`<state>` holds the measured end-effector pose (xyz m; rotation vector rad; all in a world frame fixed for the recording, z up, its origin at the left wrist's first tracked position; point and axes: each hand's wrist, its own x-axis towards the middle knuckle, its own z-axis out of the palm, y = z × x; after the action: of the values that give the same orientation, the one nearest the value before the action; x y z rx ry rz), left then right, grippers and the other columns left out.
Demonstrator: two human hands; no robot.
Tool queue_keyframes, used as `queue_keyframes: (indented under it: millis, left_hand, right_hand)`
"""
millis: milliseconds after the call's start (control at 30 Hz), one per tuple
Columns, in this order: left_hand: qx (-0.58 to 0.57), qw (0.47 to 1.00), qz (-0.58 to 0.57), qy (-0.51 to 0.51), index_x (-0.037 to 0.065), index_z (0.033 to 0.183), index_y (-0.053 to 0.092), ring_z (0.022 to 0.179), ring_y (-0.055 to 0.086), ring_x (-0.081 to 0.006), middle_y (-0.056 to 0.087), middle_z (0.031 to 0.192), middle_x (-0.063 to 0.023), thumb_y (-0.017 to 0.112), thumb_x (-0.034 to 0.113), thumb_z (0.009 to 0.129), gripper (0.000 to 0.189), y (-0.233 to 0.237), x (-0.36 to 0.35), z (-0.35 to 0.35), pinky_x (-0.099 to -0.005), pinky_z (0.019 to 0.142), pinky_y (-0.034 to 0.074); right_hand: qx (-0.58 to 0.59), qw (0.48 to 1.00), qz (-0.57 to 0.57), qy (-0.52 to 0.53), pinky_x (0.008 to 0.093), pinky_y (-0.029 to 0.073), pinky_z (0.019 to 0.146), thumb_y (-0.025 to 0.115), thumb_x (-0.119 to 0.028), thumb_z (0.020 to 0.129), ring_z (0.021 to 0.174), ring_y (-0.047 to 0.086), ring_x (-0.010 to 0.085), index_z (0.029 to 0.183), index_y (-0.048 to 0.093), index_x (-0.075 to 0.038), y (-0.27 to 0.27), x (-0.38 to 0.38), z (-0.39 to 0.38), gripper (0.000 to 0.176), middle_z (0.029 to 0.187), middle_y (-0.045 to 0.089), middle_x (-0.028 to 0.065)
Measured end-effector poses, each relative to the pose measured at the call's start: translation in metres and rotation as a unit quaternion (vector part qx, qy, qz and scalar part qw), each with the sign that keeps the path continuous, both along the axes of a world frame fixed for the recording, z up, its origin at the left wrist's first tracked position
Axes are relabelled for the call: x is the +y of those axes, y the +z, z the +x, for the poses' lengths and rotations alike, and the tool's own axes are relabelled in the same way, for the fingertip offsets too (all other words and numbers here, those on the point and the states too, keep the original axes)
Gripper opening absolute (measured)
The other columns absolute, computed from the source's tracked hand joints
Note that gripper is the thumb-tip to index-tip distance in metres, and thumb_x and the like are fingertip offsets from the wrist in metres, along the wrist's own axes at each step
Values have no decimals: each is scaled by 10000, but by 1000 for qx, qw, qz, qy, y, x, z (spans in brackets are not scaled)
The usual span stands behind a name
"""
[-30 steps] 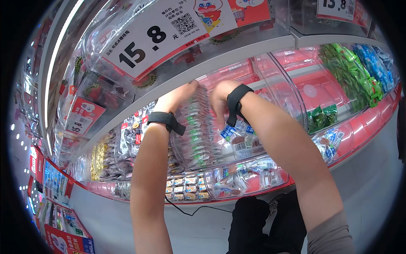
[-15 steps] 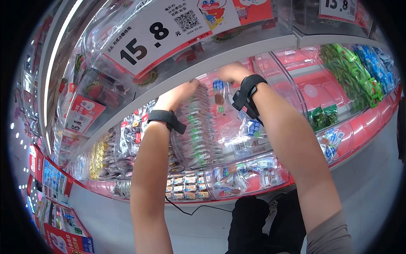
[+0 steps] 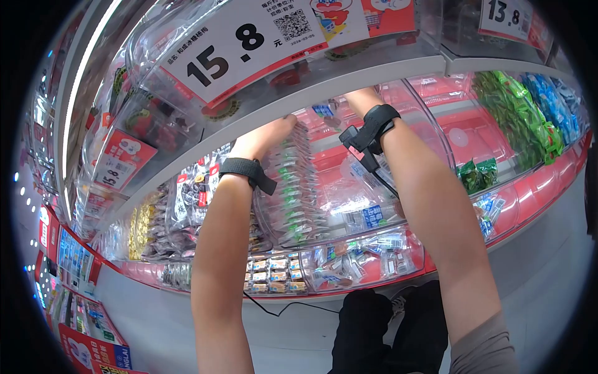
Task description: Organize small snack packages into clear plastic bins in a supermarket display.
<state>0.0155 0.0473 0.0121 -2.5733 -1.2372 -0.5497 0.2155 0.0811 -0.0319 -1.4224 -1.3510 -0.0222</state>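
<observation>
Far centre, right hand (image 3: 363, 98): now deeper beneath the shelf edge (image 3: 386, 71); fingers hidden, grip cannot be told.
Left hand (image 3: 269, 139): fingers bent beside the packet row (image 3: 294, 187); grip unclear.
Packet row: left side of the bin (image 3: 333, 161).
Blue-labelled packet (image 3: 324, 111): far side, near right hand.

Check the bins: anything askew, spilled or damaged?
Blue-labelled packets lie loose at odd angles beside the neat packet row; jumbled packets in the front tray look equally untidy. No spill or clear damage is visible.
</observation>
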Motion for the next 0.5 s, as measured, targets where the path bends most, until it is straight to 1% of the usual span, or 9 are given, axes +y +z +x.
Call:
queue_keyframes:
  millis: [33,100,200,267,367,400,500]
  left_hand:
    - [0,1000,2,-1,32,1015,639,916,615,-328,644,987,-187,559,237,796,311,0,0,0,-387,817,471]
    - [0,1000,5,-2,30,1009,640,917,615,-327,645,990,-184,560,237,796,308,-1,1,0,-386,818,470]
    - [-3,1000,6,-2,30,999,644,912,616,-325,649,980,-180,562,242,795,305,-1,1,0,-386,812,472]
    - [-5,1000,2,1,31,989,647,902,618,-323,652,959,-180,560,239,794,298,-1,0,0,-385,808,473]
    - [-12,1000,7,-5,32,979,651,889,621,-323,655,938,-183,558,234,792,291,-1,0,0,-386,800,476]
    - [-14,1000,10,-8,32,977,653,884,622,-323,656,932,-184,557,232,792,288,-1,0,0,-386,797,477]
    - [-28,1000,-3,3,34,983,655,892,627,-318,660,925,-180,555,225,789,290,1,-1,1,-390,795,479]
  right_hand:
    - [3,1000,-2,7,393,464,859,517,-320,852,991,600,306,1078,622,-59,1,-7,3,362,1079,633,156]
    - [45,998,15,28,386,462,853,527,-291,850,982,591,288,1070,616,-53,4,-14,1,336,1069,628,143]
    - [164,982,59,80,374,458,843,543,-248,847,969,578,262,1058,607,-44,5,-21,-6,300,1053,619,124]
    - [280,946,93,135,366,456,837,554,-218,846,959,569,244,1050,601,-38,4,-24,-11,277,1042,613,111]
    - [425,870,138,208,355,452,827,570,-175,843,946,556,217,1037,591,-29,4,-29,-16,244,1026,605,92]
    - [459,847,149,225,351,451,824,575,-160,842,941,551,208,1033,588,-26,4,-30,-17,234,1021,602,86]
    - [501,806,163,270,339,447,814,591,-116,840,927,538,181,1021,579,-17,6,-30,-17,207,1005,593,67]
